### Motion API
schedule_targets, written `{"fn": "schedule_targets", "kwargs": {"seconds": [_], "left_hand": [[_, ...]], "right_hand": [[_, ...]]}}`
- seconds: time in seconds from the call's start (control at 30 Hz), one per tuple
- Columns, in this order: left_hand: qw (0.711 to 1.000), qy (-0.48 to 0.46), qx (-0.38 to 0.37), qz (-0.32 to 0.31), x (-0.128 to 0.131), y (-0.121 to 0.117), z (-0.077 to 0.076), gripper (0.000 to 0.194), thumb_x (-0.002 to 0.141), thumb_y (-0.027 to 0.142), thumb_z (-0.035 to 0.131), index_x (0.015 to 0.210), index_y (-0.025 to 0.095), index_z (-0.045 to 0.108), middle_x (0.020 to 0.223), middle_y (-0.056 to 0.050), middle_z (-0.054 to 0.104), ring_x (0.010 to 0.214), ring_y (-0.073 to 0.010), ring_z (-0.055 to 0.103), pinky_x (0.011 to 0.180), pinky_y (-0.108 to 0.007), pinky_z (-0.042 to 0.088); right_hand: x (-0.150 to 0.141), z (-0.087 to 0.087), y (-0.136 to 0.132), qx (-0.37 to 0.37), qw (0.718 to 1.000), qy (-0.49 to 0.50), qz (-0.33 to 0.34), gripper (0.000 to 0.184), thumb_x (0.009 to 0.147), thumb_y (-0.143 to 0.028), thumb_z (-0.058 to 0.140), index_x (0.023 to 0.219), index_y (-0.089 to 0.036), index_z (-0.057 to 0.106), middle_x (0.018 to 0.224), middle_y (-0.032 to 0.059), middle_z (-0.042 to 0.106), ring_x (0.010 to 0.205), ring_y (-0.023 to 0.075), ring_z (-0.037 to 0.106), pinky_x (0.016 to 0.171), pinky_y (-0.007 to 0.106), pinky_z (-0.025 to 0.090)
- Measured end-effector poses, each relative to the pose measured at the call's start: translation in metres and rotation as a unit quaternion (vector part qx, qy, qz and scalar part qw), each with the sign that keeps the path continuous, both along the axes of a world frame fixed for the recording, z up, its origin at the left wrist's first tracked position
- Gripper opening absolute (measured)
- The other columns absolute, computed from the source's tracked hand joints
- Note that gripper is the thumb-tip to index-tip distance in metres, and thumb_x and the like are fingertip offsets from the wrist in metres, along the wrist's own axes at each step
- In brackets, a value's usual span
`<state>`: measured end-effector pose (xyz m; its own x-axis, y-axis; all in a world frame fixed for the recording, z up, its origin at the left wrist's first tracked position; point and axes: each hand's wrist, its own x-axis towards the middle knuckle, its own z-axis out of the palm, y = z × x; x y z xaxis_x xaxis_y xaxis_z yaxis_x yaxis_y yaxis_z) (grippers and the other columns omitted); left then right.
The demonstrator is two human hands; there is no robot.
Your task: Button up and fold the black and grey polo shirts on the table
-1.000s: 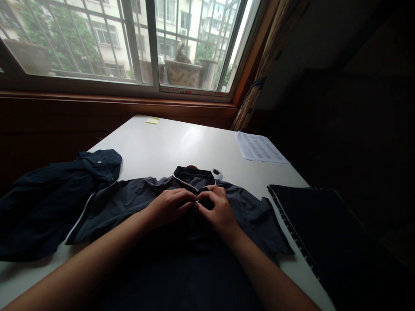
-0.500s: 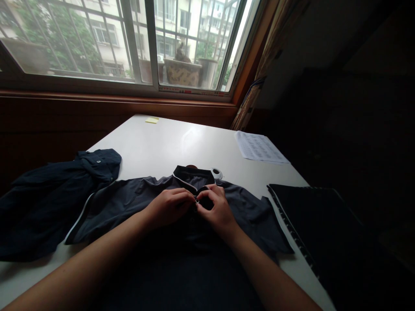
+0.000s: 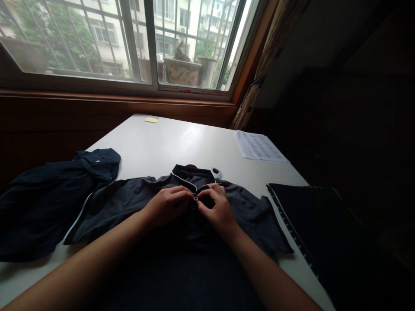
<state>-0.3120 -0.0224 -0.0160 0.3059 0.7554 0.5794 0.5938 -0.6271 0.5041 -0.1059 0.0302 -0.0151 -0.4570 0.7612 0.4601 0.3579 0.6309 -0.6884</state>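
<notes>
My left hand (image 3: 169,203) and right hand (image 3: 218,207) are pinching the dark shirt (image 3: 181,230) beside an upper button (image 3: 195,198); the button is sitting between my fingertips, neither hand clearly nearer; the shirt is lying on the table (image 3: 162,142), its placket (image 3: 192,214) running near to far, its collar (image 3: 193,171) pointing far

The white table (image 3: 145,147) supports a dark grey polo shirt (image 3: 126,196). Left of the shirt lies a crumpled navy garment (image 3: 48,194); right, a black notched-edge flat item (image 3: 311,211); beyond, a white ring-shaped object (image 3: 219,174), printed sheets (image 3: 259,147) and a yellow sticky note (image 3: 151,119).
</notes>
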Motion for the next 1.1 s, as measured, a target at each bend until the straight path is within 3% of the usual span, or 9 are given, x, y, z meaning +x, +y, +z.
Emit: {"fn": "schedule_targets", "kwargs": {"seconds": [0.3, 0.6, 0.73, 0.8, 0.9, 1.1], "left_hand": [[0.999, -0.024, -0.006, 0.040, -0.002, 0.004, 0.000, 0.018, 0.096, 0.016, 0.057, 0.110, 0.020, 0.067, 0.102, -0.006, 0.069, 0.087, -0.0148, 0.068, 0.078, -0.026, 0.056], [0.997, -0.036, -0.028, 0.063, -0.005, 0.007, -0.006, 0.025, 0.095, 0.017, 0.061, 0.118, 0.023, 0.062, 0.111, -0.004, 0.069, 0.097, -0.0160, 0.068, 0.087, -0.028, 0.057], [0.996, -0.002, -0.041, 0.083, -0.006, 0.009, -0.008, 0.022, 0.092, 0.017, 0.064, 0.113, 0.023, 0.064, 0.110, -0.004, 0.069, 0.095, -0.0173, 0.068, 0.084, -0.031, 0.057], [0.994, 0.026, -0.041, 0.099, -0.007, 0.010, -0.008, 0.021, 0.090, 0.017, 0.067, 0.110, 0.023, 0.064, 0.109, -0.004, 0.068, 0.096, -0.0190, 0.066, 0.084, -0.033, 0.056], [0.990, 0.061, -0.028, 0.121, -0.008, 0.011, -0.010, 0.025, 0.087, 0.018, 0.071, 0.110, 0.023, 0.063, 0.107, -0.004, 0.068, 0.098, -0.0217, 0.064, 0.087, -0.037, 0.055], [0.987, 0.094, -0.026, 0.125, -0.010, 0.013, -0.012, 0.010, 0.090, 0.022, 0.068, 0.099, 0.022, 0.064, 0.099, -0.004, 0.066, 0.093, -0.0212, 0.061, 0.083, -0.036, 0.053]], "right_hand": [[0.004, 0.003, 0.003, 0.028, 0.999, 0.030, -0.032, 0.020, 0.092, -0.018, 0.058, 0.102, -0.026, 0.074, 0.105, 0.0057, 0.064, 0.106, 0.0243, 0.056, 0.097, 0.042, 0.046], [0.006, -0.003, 0.007, 0.042, 0.993, 0.057, -0.099, 0.038, 0.093, -0.017, 0.054, 0.128, -0.027, 0.062, 0.128, 0.0078, 0.056, 0.123, 0.0253, 0.051, 0.109, 0.047, 0.040], [0.005, -0.003, 0.005, 0.028, 0.992, 0.072, -0.099, 0.029, 0.091, -0.018, 0.057, 0.119, -0.026, 0.061, 0.119, 0.0075, 0.054, 0.104, 0.0225, 0.057, 0.093, 0.042, 0.051], [0.005, -0.002, 0.004, 0.018, 0.994, 0.066, -0.081, 0.019, 0.090, -0.017, 0.057, 0.107, -0.025, 0.062, 0.107, 0.0052, 0.056, 0.091, 0.0202, 0.058, 0.084, 0.038, 0.053], [0.004, 0.001, 0.005, 0.015, 1.000, 0.016, -0.018, 0.013, 0.090, -0.013, 0.057, 0.095, -0.024, 0.064, 0.095, 0.0031, 0.061, 0.092, 0.0209, 0.059, 0.086, 0.038, 0.050], [0.003, 0.000, 0.003, 0.018, 0.999, -0.037, 0.021, 0.025, 0.088, -0.013, 0.059, 0.107, -0.026, 0.068, 0.104, 0.0051, 0.063, 0.104, 0.0239, 0.059, 0.096, 0.043, 0.050]]}}
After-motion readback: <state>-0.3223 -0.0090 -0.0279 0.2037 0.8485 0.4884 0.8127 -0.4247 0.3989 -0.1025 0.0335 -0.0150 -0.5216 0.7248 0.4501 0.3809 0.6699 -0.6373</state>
